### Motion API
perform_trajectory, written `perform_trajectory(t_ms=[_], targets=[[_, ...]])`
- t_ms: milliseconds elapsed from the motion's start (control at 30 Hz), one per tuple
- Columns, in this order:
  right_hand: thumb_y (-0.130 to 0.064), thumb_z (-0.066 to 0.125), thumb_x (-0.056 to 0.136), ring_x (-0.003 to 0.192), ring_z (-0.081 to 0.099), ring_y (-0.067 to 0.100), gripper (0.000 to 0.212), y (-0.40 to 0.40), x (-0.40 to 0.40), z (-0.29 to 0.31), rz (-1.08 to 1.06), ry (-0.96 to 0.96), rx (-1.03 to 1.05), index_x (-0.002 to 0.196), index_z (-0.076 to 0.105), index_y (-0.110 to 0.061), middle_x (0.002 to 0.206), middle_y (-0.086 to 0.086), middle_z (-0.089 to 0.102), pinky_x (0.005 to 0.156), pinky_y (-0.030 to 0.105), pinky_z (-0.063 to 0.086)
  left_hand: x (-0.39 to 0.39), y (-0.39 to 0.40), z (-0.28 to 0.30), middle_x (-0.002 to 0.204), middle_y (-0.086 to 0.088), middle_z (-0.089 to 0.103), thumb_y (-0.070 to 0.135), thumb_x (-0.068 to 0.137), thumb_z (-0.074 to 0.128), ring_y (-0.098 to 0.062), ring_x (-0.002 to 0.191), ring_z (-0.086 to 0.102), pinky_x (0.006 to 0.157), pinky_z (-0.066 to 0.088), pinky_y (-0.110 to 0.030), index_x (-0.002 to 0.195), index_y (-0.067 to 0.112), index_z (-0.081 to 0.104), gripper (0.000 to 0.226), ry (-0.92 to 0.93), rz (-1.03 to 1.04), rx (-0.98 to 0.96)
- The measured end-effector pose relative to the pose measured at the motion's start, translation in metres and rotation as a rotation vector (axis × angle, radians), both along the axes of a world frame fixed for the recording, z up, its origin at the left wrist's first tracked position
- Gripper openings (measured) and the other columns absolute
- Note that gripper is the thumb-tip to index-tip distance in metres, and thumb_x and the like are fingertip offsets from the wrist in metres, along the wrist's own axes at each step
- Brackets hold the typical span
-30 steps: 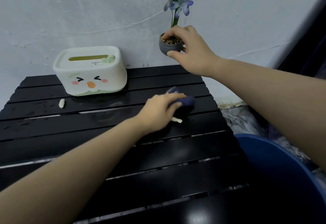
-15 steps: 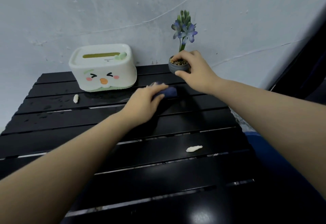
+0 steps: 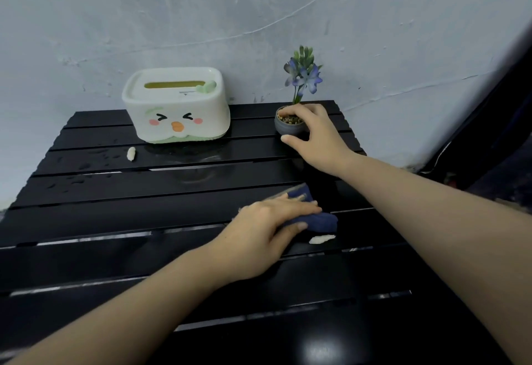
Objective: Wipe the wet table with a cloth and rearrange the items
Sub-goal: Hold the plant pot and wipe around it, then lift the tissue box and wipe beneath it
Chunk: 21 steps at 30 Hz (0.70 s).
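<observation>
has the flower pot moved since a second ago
Yes. The pot was lifted above the table's back edge, right of the tissue box; now it sits on the back slats, right hand gripping it.

Your left hand (image 3: 260, 228) and right hand (image 3: 318, 137) are both bare: no gloves, rings or wristbands show on them. Your forearms are uncovered all the way to the frame's edge, so no sleeve or cuff is in view. Your fingernails look short and unpainted.

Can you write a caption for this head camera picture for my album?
Left hand wipes the black table with a blue cloth; right hand holds the flower pot.
</observation>
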State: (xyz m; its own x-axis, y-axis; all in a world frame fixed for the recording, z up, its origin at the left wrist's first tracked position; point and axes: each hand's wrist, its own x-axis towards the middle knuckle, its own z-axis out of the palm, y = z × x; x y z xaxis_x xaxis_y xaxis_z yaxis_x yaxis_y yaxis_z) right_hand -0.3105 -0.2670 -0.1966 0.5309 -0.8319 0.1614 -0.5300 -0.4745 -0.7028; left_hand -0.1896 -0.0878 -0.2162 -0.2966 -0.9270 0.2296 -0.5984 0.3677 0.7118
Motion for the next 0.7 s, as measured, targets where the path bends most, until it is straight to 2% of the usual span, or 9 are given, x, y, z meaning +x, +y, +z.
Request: perform_trajectory(t_ms=[100, 167, 233, 333, 433, 467, 533, 633, 700], targets=[[-0.012, 0.069, 0.091, 0.135, 0.041, 0.019, 0.044, 0.020, -0.005, 0.003, -0.053, -0.051, 0.016, 0.132, 0.060, -0.025, 0.141, 0.010, 0.045, 0.118, 0.031, 0.031, 0.004, 0.005, 0.009, 0.123, 0.014, 0.070, 0.013, 0.099, 0.058, 0.005, 0.120, 0.059, 0.104, 0.043, -0.014, 0.126, 0.022, 0.066, 0.030, 0.312, 0.069, 0.144], [-0.012, 0.068, 0.091, 0.142, 0.036, 0.022, 0.043, 0.037, -0.007, 0.005, -0.120, -0.090, 0.007, 0.132, 0.060, -0.024, 0.145, 0.012, 0.044, 0.119, 0.035, 0.029, 0.016, 0.008, 0.017, 0.116, 0.013, 0.071, 0.005, 0.097, 0.059, 0.010, 0.108, 0.063, 0.095, 0.044, -0.009, 0.123, 0.019, 0.065, 0.030, 0.462, 0.175, 0.176], [-0.014, 0.066, 0.093, 0.142, 0.035, 0.021, 0.040, 0.057, -0.007, 0.008, -0.158, -0.130, -0.022, 0.131, 0.060, -0.025, 0.146, 0.009, 0.044, 0.118, 0.030, 0.030, 0.035, 0.015, 0.024, 0.114, 0.006, 0.071, 0.002, 0.096, 0.057, 0.010, 0.100, 0.064, 0.091, 0.045, -0.008, 0.121, 0.014, 0.065, 0.029, 0.573, 0.291, 0.177], [-0.017, 0.065, 0.094, 0.136, 0.043, 0.015, 0.036, 0.082, 0.004, 0.016, -0.105, -0.173, -0.088, 0.129, 0.061, -0.025, 0.141, 0.002, 0.048, 0.113, 0.022, 0.031, 0.074, 0.031, 0.036, 0.115, 0.001, 0.073, 0.004, 0.097, 0.057, -0.001, 0.102, 0.066, 0.091, 0.049, -0.013, 0.124, 0.012, 0.067, 0.030, 0.697, 0.475, 0.151], [-0.025, 0.066, 0.095, 0.136, 0.042, 0.009, 0.039, 0.092, 0.031, 0.026, 0.000, -0.150, -0.088, 0.132, 0.059, -0.028, 0.139, -0.005, 0.049, 0.112, 0.024, 0.031, 0.123, 0.046, 0.048, 0.110, 0.006, 0.074, 0.014, 0.097, 0.060, -0.009, 0.104, 0.067, 0.093, 0.052, -0.022, 0.121, 0.023, 0.070, 0.027, 0.663, 0.684, 0.063], [-0.028, 0.067, 0.094, 0.134, 0.041, 0.006, 0.042, 0.092, 0.043, 0.029, 0.020, -0.143, -0.080, 0.134, 0.057, -0.029, 0.139, -0.006, 0.049, 0.111, 0.023, 0.031, 0.141, 0.050, 0.051, 0.107, 0.008, 0.075, 0.018, 0.097, 0.061, -0.010, 0.101, 0.068, 0.089, 0.052, -0.027, 0.117, 0.030, 0.071, 0.026, 0.653, 0.747, 0.035], [-0.032, 0.072, 0.090, 0.128, 0.043, 0.006, 0.052, 0.086, 0.069, 0.036, 0.040, -0.149, -0.049, 0.139, 0.052, -0.030, 0.140, -0.005, 0.048, 0.112, 0.026, 0.033, 0.175, 0.055, 0.056, 0.100, 0.015, 0.075, 0.023, 0.097, 0.059, -0.007, 0.093, 0.067, 0.081, 0.052, -0.026, 0.107, 0.039, 0.073, 0.024, 0.604, 0.871, -0.035], [-0.037, 0.083, 0.079, 0.122, 0.040, 0.005, 0.079, 0.068, 0.107, 0.042, 0.039, -0.186, 0.049, 0.146, 0.040, -0.033, 0.144, -0.003, 0.042, 0.109, 0.023, 0.031, 0.229, 0.056, 0.050, 0.087, 0.003, 0.066, 0.023, 0.095, 0.051, -0.014, 0.080, 0.058, 0.070, 0.045, -0.027, 0.101, 0.030, 0.072, 0.023, 0.461, 1.087, -0.112], [-0.036, 0.090, 0.071, 0.124, 0.037, 0.003, 0.098, 0.050, 0.126, 0.040, 0.044, -0.228, 0.122, 0.150, 0.033, -0.035, 0.145, -0.008, 0.038, 0.105, 0.020, 0.029, 0.263, 0.053, 0.042, 0.094, -0.002, 0.066, 0.020, 0.094, 0.047, -0.016, 0.089, 0.058, 0.077, 0.044, -0.028, 0.111, 0.021, 0.071, 0.029, 0.348, 1.201, -0.090]])
